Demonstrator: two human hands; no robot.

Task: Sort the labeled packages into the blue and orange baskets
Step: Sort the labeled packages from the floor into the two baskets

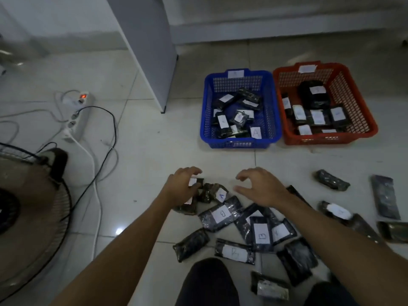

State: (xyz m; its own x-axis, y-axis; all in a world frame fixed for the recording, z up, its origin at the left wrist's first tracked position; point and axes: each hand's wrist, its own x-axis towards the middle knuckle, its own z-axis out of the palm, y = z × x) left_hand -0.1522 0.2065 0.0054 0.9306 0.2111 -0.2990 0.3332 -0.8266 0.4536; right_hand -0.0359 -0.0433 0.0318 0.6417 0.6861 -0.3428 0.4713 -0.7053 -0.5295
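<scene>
Two baskets side by side on the floor (154,151), blue basket (206,120) left of orange basket (362,102); loose packages (262,235) nearer; power strip (77,120) far left.

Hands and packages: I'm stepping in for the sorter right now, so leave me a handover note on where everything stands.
Left hand grips a small labeled package at the far edge of the floor pile.
Right hand hovers open above the pile, holding nothing.
Blue basket and orange basket sit side by side beyond the pile; each already holds several packages.
Left: many packages on the floor, among them a B package and a few lying apart at the right.
</scene>
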